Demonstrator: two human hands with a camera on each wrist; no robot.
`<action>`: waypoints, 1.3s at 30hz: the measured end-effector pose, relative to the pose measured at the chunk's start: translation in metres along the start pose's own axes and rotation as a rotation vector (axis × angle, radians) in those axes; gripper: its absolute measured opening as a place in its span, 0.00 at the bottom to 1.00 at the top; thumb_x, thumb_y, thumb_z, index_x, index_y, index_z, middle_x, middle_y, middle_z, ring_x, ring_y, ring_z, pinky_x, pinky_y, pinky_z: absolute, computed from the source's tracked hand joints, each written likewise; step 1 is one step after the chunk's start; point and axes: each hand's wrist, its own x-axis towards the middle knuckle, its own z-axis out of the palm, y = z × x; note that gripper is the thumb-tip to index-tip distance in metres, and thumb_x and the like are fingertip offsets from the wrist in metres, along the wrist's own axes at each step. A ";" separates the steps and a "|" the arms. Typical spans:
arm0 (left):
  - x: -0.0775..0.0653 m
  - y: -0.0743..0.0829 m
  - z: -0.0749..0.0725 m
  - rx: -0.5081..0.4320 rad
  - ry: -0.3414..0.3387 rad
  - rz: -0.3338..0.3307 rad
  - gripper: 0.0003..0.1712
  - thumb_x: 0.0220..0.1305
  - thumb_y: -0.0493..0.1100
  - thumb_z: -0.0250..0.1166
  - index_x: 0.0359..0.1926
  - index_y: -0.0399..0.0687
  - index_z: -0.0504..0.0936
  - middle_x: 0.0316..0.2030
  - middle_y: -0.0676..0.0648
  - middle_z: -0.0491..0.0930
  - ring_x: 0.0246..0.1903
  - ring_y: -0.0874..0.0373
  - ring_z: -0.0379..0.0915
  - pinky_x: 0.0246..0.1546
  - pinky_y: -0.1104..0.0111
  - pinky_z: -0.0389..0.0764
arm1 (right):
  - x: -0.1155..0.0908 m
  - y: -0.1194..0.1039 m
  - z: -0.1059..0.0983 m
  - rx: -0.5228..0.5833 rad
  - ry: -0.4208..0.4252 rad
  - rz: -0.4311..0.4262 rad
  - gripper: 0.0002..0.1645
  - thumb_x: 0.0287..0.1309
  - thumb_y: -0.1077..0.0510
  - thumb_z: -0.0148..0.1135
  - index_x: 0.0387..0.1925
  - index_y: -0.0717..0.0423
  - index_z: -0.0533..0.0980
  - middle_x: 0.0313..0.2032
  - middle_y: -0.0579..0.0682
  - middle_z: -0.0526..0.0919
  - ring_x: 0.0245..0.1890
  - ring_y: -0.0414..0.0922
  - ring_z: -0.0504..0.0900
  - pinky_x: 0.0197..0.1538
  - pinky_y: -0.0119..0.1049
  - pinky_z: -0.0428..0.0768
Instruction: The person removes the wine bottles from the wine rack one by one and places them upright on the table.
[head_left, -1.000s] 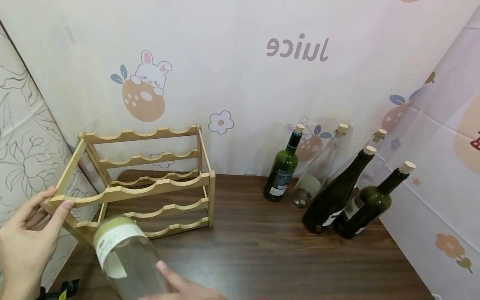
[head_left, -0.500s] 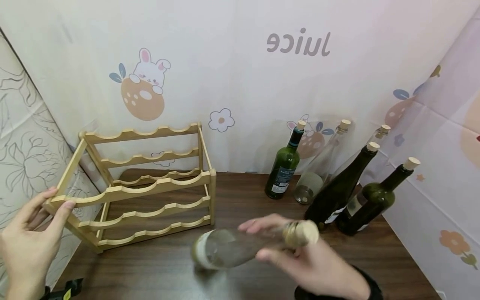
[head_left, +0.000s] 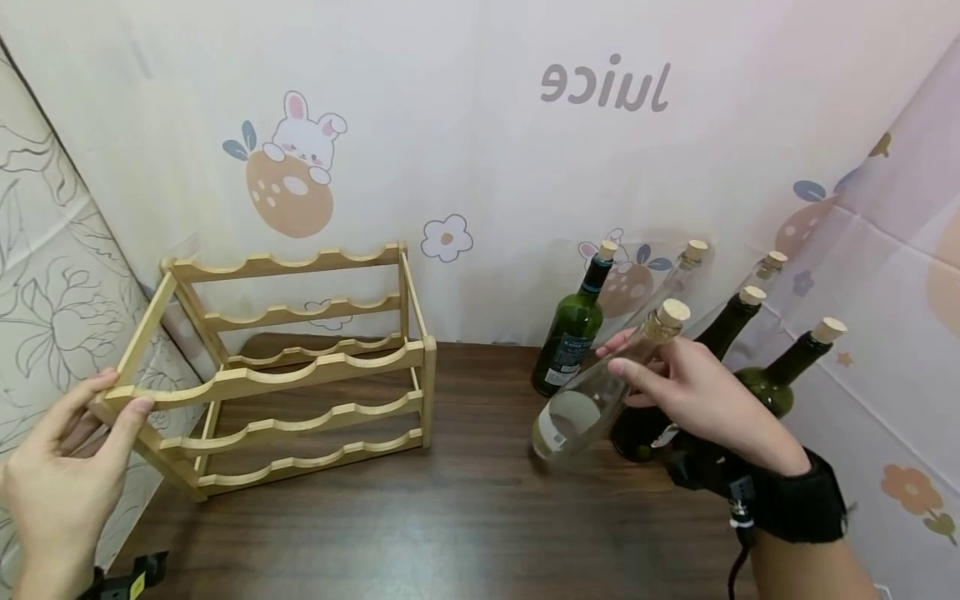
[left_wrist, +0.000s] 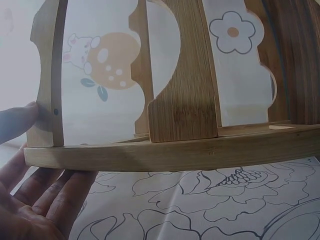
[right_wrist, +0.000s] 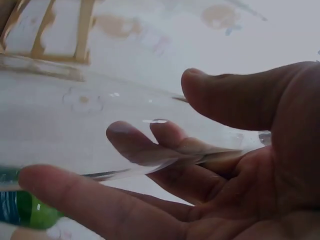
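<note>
A wooden wine rack [head_left: 322, 373] with scalloped rails stands at the left of the table. My left hand [head_left: 71, 454] grips its near left top corner, thumb on the front rail and fingers behind. In the left wrist view, the fingers [left_wrist: 70, 200] lie along the outside of the rack's end bar [left_wrist: 200, 156]. My right hand [head_left: 693, 387] holds a clear, corked glass bottle [head_left: 588, 408] around its neck and shoulder. The bottle leans, cork up to the right, its white-labelled base low over the table. In the right wrist view, fingers show through the clear glass [right_wrist: 75, 130].
Right of the rack stand a green wine bottle [head_left: 567, 342], two clear corked bottles and two dark ones, including a dark green bottle [head_left: 772, 379]. My right hand and forearm partly cover them. A patterned cloth wall [head_left: 480, 125] closes off the back of the dark wooden table [head_left: 360, 533].
My right hand has carried the clear bottle from in front of the rack rightward to the other bottles, swinging its cork end up. My left hand stays on the rack corner.
</note>
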 end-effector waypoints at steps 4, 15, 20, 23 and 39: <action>0.001 0.004 0.001 0.004 0.002 -0.004 0.27 0.61 0.36 0.78 0.62 0.52 0.87 0.53 0.68 0.86 0.41 0.94 0.75 0.42 0.94 0.77 | 0.011 0.013 -0.009 -0.060 0.029 0.063 0.25 0.81 0.43 0.53 0.66 0.54 0.73 0.64 0.60 0.81 0.54 0.54 0.88 0.46 0.35 0.94; 0.000 0.008 0.000 -0.016 -0.007 -0.011 0.26 0.62 0.34 0.77 0.61 0.47 0.87 0.57 0.65 0.86 0.44 0.92 0.77 0.44 0.94 0.78 | 0.034 0.034 -0.015 -0.131 0.040 0.188 0.36 0.80 0.35 0.49 0.69 0.60 0.73 0.66 0.65 0.77 0.49 0.54 0.91 0.48 0.44 0.94; 0.001 0.008 0.001 -0.007 -0.005 0.006 0.26 0.62 0.34 0.77 0.61 0.46 0.87 0.58 0.65 0.85 0.43 0.93 0.76 0.44 0.94 0.78 | 0.040 0.040 -0.017 -0.151 0.035 0.197 0.38 0.80 0.34 0.48 0.69 0.59 0.73 0.65 0.67 0.78 0.44 0.52 0.92 0.50 0.50 0.93; 0.001 0.008 0.001 -0.002 -0.003 0.014 0.25 0.62 0.34 0.77 0.61 0.46 0.87 0.58 0.66 0.85 0.42 0.93 0.76 0.44 0.94 0.78 | 0.043 0.042 -0.017 -0.148 0.032 0.200 0.38 0.80 0.33 0.48 0.70 0.58 0.72 0.66 0.66 0.77 0.46 0.53 0.92 0.50 0.48 0.93; 0.002 0.000 0.002 0.035 -0.013 0.037 0.27 0.63 0.34 0.76 0.63 0.49 0.85 0.56 0.65 0.86 0.46 0.90 0.78 0.46 0.92 0.79 | 0.053 0.059 -0.014 -0.149 0.040 0.234 0.38 0.79 0.32 0.47 0.69 0.58 0.72 0.66 0.65 0.76 0.43 0.52 0.92 0.46 0.44 0.93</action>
